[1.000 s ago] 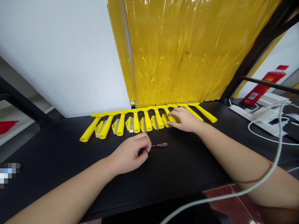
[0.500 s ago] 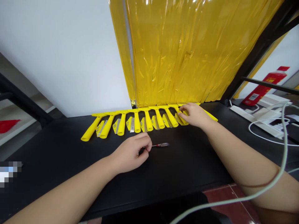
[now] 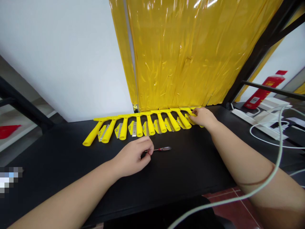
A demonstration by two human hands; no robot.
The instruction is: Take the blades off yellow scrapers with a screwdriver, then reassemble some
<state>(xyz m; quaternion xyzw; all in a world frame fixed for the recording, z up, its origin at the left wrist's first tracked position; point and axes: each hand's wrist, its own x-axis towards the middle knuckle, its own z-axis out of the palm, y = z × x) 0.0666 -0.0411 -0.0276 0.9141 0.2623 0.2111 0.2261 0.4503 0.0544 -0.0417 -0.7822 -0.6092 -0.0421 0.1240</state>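
Yellow plastic T-headed tools (image 3: 139,125) stand side by side in a row across the black tabletop (image 3: 190,165), handles toward me. Small yellow plates with metal blades (image 3: 133,128) lie between the handles. In front of the row, my left hand (image 3: 135,156) is closed, thumb and forefinger pinched at the thin shaft of a small screwdriver (image 3: 165,148) with a red and clear handle. Part of that shaft is hidden by the fingers. Over the right end of the row is my right hand (image 3: 203,117), fingers slightly bent and apart, touching the last tools and partly covering them.
Behind the row stand a white panel (image 3: 71,57) and yellow plastic film (image 3: 166,54). At the right are a red bottle (image 3: 265,90), white power strips (image 3: 256,122) and a pale cable (image 3: 277,152) crossing before my right forearm. Black frame posts (image 3: 256,54) flank the table.
My right hand has shifted right along the row, from the second-last tool to the last one. The left hand and screwdriver keep their place; the view has turned slightly.
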